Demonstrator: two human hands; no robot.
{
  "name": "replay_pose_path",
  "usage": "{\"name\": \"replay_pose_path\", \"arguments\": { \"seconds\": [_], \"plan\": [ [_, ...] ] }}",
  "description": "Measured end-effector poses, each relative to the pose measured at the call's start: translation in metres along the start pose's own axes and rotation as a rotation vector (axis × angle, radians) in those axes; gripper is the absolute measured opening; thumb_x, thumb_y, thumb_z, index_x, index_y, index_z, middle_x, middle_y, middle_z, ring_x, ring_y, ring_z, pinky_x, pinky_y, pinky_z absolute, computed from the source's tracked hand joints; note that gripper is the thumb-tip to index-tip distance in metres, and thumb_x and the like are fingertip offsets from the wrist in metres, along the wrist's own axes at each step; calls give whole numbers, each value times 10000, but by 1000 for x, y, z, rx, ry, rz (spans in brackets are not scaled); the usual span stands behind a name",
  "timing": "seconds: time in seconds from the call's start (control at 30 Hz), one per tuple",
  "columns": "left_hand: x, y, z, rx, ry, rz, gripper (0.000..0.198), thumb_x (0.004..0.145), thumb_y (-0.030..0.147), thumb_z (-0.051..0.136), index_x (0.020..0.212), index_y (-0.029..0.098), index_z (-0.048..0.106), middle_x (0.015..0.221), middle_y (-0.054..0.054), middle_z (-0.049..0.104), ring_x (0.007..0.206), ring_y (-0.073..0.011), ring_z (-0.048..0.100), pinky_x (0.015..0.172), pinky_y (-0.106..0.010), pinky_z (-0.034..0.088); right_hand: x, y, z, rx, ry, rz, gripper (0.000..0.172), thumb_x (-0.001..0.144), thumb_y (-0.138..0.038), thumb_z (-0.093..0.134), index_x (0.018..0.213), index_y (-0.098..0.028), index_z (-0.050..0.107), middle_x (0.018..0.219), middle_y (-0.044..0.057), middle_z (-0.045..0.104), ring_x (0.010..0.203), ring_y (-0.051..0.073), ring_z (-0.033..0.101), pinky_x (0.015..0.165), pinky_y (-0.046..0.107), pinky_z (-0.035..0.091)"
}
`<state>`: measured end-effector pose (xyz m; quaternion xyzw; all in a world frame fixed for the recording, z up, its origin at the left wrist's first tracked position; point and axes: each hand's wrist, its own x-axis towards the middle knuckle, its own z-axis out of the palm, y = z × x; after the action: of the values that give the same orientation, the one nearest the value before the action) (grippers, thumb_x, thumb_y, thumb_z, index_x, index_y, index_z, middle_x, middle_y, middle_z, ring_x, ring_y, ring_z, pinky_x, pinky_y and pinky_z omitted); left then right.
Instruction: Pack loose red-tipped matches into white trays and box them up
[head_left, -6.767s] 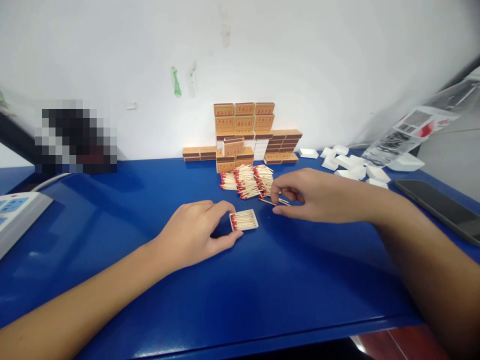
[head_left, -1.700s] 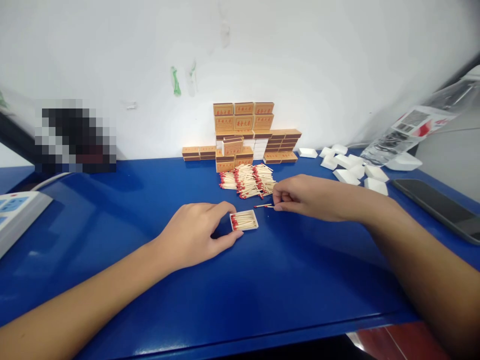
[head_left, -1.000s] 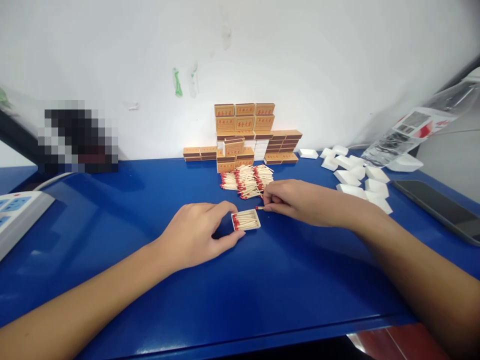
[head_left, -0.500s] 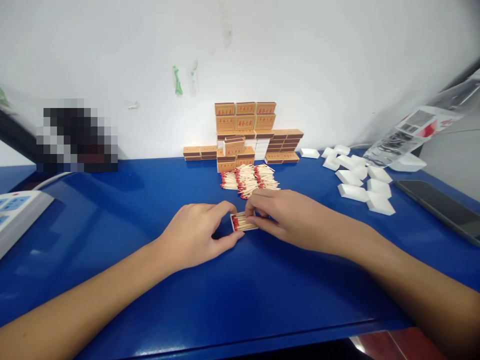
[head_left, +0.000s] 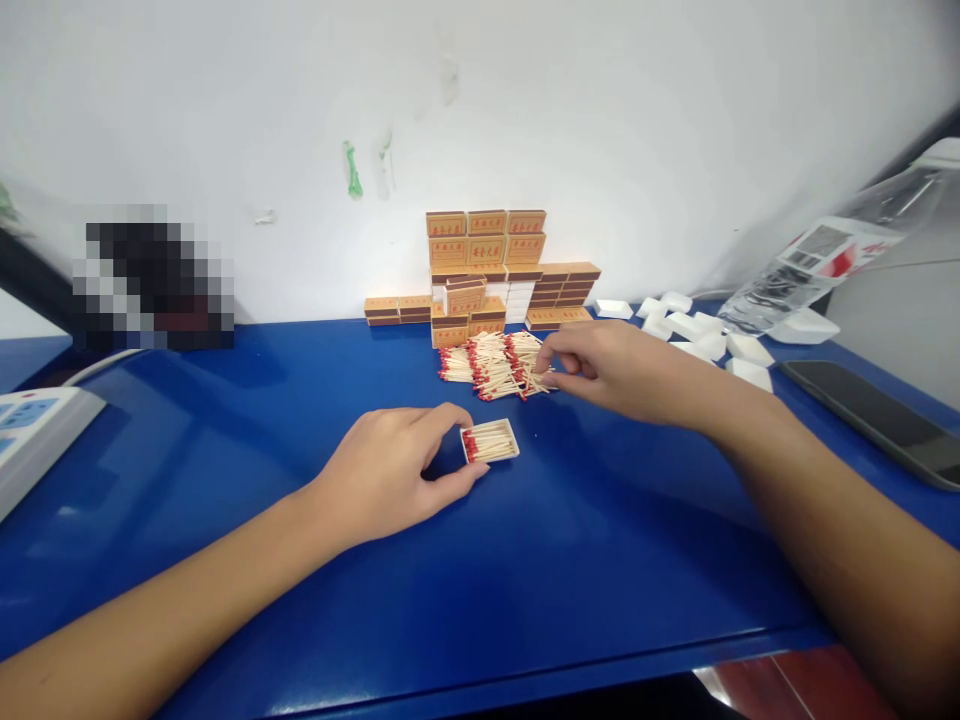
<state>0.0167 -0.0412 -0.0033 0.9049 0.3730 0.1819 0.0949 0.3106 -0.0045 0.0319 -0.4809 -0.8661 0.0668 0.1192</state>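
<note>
A small white matchbox tray (head_left: 513,430) lies on the blue table, partly filled with red-tipped matches (head_left: 491,441) whose heads point left. My left hand (head_left: 401,470) grips its left end, thumb at the near side and index finger at the far side. Behind the tray is a loose pile of matches (head_left: 491,365), their red heads mostly to the left. At the pile's right edge, my right hand (head_left: 600,368) has its thumb and index finger closed around match ends; how many it pinches is hidden.
Printed matchboxes (head_left: 487,250) are stacked against the wall behind the pile. Several white trays (head_left: 694,325) lie scattered at the right, near a phone (head_left: 870,415) and a clear plastic bottle (head_left: 810,255). A white power strip (head_left: 45,430) sits at the left.
My right hand has left the tray and moved up and right to the match pile, uncovering the tray's right end. My left hand keeps its hold on the tray.
</note>
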Motion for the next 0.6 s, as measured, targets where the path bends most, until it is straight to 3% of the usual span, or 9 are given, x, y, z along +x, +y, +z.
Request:
{"name": "replay_pose_path", "arguments": {
  "seconds": [0.13, 0.3, 0.47, 0.6],
  "plan": [
    [0, -1, 0, 30, -50, 2, 295, 972, 449, 639, 1133, 206, 679, 631, 62, 537, 531, -123, 513, 555, -257, 357, 2, 9, 2, 18, -74, 10, 118, 908, -292, 623, 884, -206, 701, 758, 11, 617, 652, 155, 506, 617, 294, 318],
    [-1, -1, 2, 33, -44, 13, 301, 972, 452, 637, 1141, 205, 674, 629, 61, 541, 529, -128, 521, 551, -261, 365, 2, -6, 8, 55, 7, -31, 113, 947, -293, 607, 939, -206, 678, 735, -7, 591, 654, 153, 506, 633, 292, 338],
    [0, -1, 2, 30, -42, 6, 294, 972, 441, 642, 1139, 200, 670, 615, 68, 520, 519, -130, 506, 550, -267, 355, 4, -19, 24, 36, 72, -116, 136, 974, -282, 595, 1044, -189, 665, 986, 73, 632, 851, 200, 580, 737, 307, 401],
    [0, -1, 3, 27, -47, 5, 288, 973, 435, 641, 1141, 203, 669, 618, 68, 516, 520, -129, 504, 552, -265, 355, 6, -20, 33, 79, 20, -117, 137, 1013, -250, 540, 1008, -187, 661, 1002, 84, 626, 877, 203, 579, 748, 310, 415]
  ]
}}
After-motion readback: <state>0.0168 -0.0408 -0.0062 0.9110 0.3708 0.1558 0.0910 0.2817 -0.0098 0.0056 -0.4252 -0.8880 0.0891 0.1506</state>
